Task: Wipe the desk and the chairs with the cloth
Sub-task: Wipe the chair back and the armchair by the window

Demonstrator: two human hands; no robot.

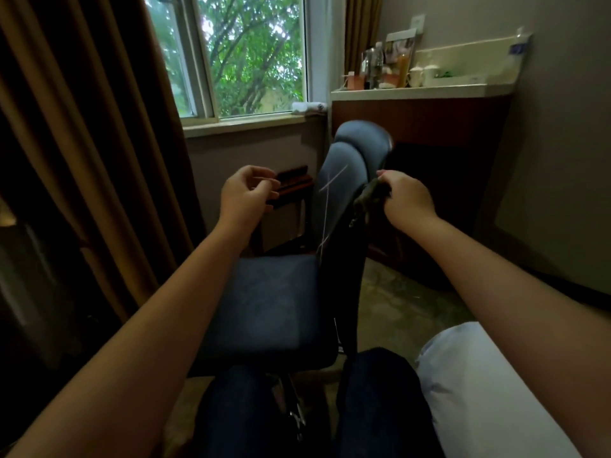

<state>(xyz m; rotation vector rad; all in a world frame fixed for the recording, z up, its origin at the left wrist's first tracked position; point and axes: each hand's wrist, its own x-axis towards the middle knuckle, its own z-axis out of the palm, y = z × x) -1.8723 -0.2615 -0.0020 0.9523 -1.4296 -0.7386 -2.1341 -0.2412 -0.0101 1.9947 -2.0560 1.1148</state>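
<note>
- The right hand (405,201) has its fingers curled round a dark cloth (370,198), which it grips in a bunch; the crumpled cloth hangs out on the hand's left side.
- The cloth touches, or is just beside, the rear edge of the backrest of a blue padded chair (271,302); I cannot tell which.
- The left hand (243,193) hovers in the air to the left of the backrest, apart from it. Its fingers are loosely curled and the thumb is close to the forefinger. A thin pale strand shows at the fingertips, but I cannot tell whether the hand pinches it.
- Thin pale lines cross the face of the backrest.
- The chair is seen from the side: its seat lies between the two forearms and its backrest rises on the right of the seat.
- Behind the left hand shows part of a dark wooden chair (292,183).
- The desk (413,91) stands beyond the chair, and the top of the backrest overlaps its dark front near the left front corner.
- Bottles (375,66), a picture card (400,47) and white cups (420,74) crowd the back left corner of the desk.
- A folded white towel (309,107) lies at the right end of the window sill, just beside the desk's left edge.
- A brown curtain (82,127) hangs on the left.
- White bedding (479,375) lies at the lower right, beside the person's dark trouser legs (373,408).
</note>
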